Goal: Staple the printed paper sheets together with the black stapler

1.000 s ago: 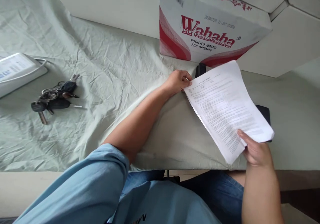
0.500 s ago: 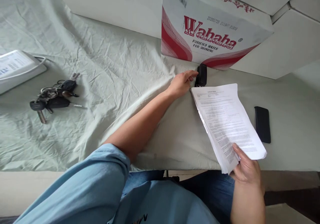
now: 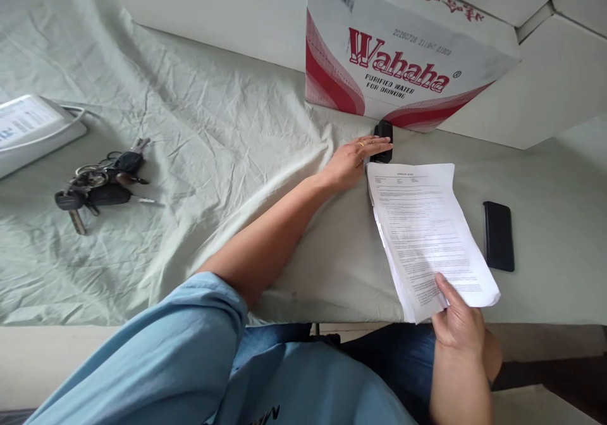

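Note:
My left hand (image 3: 348, 160) lies with straight fingers flat across the top of a black stapler (image 3: 386, 135); its thumb is hidden. The stapler stands at the upper left corner of a stack of printed sheets (image 3: 422, 222). Whether that corner sits between the stapler's jaws I cannot tell. Around the lower edge of the sheets my right hand (image 3: 459, 327) is closed, thumb on top and fingers underneath. The stack slants over the table, its left edges slightly uneven.
A Wahaha water carton (image 3: 398, 64) stands just behind the stapler. On the right lies a black phone (image 3: 498, 235). A bunch of keys (image 3: 102, 181) and a white device with a cable (image 3: 40, 128) are on the wrinkled cloth (image 3: 190, 159) at left.
My left fingers have moved from the stapler's side onto its top and straightened. My right hand has shifted slightly left with the sheets, turning the stack a little.

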Action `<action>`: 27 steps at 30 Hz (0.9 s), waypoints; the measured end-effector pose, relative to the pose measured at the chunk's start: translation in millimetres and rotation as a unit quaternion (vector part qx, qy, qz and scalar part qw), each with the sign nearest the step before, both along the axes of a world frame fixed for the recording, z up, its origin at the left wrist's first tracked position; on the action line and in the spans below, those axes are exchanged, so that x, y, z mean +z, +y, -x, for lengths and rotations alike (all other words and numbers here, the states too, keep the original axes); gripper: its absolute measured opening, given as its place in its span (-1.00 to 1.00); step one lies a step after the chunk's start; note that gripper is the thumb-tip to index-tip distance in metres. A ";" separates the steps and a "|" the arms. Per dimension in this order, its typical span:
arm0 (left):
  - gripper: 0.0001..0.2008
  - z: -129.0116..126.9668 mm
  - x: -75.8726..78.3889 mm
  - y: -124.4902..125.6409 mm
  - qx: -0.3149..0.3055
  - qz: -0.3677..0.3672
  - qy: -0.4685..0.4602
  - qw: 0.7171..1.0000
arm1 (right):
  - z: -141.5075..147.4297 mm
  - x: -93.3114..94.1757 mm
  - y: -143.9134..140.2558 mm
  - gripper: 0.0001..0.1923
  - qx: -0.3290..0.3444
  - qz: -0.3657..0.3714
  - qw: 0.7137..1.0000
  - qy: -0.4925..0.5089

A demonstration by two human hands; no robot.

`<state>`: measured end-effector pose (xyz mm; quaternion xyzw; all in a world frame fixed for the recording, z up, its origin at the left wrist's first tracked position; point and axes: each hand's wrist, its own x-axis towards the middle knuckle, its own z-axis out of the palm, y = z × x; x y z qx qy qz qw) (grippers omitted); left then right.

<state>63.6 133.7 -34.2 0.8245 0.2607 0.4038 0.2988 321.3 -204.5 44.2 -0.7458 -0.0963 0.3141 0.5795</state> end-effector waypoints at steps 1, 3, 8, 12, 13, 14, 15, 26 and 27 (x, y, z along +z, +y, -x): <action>-0.03 0.8 4.2 -2.5 0.007 0.010 0.010 1.000 | 1.0 2.4 -0.8 -0.08 0.002 -0.001 1.000 -0.004; -0.09 2.3 13.4 -8.4 0.022 0.034 0.036 0.999 | 3.2 7.6 -1.3 -0.09 0.006 -0.003 1.000 -0.008; -0.07 -0.7 26.2 -20.4 0.066 0.072 0.101 0.990 | 7.6 11.1 0.7 -0.16 0.000 -0.005 1.000 -0.014; -0.10 -6.8 28.3 -25.2 0.090 0.084 0.107 0.987 | 9.1 4.5 0.4 -0.19 -0.002 -0.013 1.000 -0.019; -0.12 -7.7 29.0 -25.9 0.090 0.085 0.104 0.987 | 9.5 2.9 0.1 -0.21 0.003 -0.015 1.000 -0.013; -0.12 -8.3 29.8 -26.3 0.089 0.086 0.100 0.987 | 9.9 1.5 -0.2 -0.23 0.008 -0.016 1.000 -0.007; -0.12 -8.6 30.6 -26.4 0.087 0.087 0.097 0.988 | 10.5 0.5 -0.4 -0.24 0.011 -0.016 1.000 -0.003; -0.06 -12.3 35.7 -28.1 0.126 0.117 0.108 0.979 | 32.3 1.1 -13.9 -0.17 0.022 0.012 0.998 -0.055; -0.09 -13.6 37.3 -29.1 0.136 0.119 0.121 0.976 | 33.5 0.1 -15.2 -0.17 0.020 0.013 0.998 -0.054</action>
